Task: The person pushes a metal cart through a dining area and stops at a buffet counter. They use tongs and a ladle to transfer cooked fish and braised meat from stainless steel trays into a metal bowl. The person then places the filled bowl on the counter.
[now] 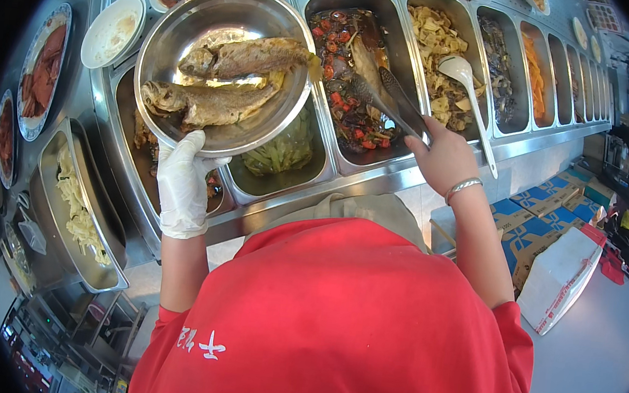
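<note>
In a white glove, my left hand (184, 184) grips the near rim of a round stainless steel bowl (241, 10). Two whole fried fish lie in it: the upper fish (248, 58) has its tail over the right rim, and the lower fish (210, 101) rests nearer my thumb. My bare right hand (448, 157) holds dark tongs (399, 111) over a steel food pan (346, 157). The tong ends are at a fish (364, 59) in dark sauce with chopped red chillies (337, 82); whether they pinch it, I cannot tell.
Right of that pan, a white ladle (474, 95) leans in a pan of cooked vegetables (435, 29). More food pans (535, 75) run rightwards. Below the bowl sits a pan of greens (282, 151). Stacked white plates (113, 32) stand at left. Cardboard boxes (544, 199) fill the floor at right.
</note>
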Available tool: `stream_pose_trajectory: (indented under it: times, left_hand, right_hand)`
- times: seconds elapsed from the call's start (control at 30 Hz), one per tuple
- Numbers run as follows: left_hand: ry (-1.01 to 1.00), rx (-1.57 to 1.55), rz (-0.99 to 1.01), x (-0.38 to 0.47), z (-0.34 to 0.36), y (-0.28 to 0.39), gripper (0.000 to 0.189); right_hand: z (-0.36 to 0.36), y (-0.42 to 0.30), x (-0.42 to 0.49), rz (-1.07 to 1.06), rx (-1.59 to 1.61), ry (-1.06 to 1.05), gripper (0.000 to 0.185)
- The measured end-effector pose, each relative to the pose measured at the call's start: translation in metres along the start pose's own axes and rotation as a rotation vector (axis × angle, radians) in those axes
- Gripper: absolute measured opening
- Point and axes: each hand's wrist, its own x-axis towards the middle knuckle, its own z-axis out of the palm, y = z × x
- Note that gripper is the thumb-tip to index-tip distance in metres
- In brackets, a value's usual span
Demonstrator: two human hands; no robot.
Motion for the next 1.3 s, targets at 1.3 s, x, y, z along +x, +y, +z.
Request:
stream_pose_trajectory:
  times: [1.3]
  left_hand:
    - [-0.054,-0.001,-0.024,-0.011,0.022,-0.009,0.057]
  right_hand:
    - [-0.067,0.074,-0.053,-0.053,1.075,-0.45,0.045]
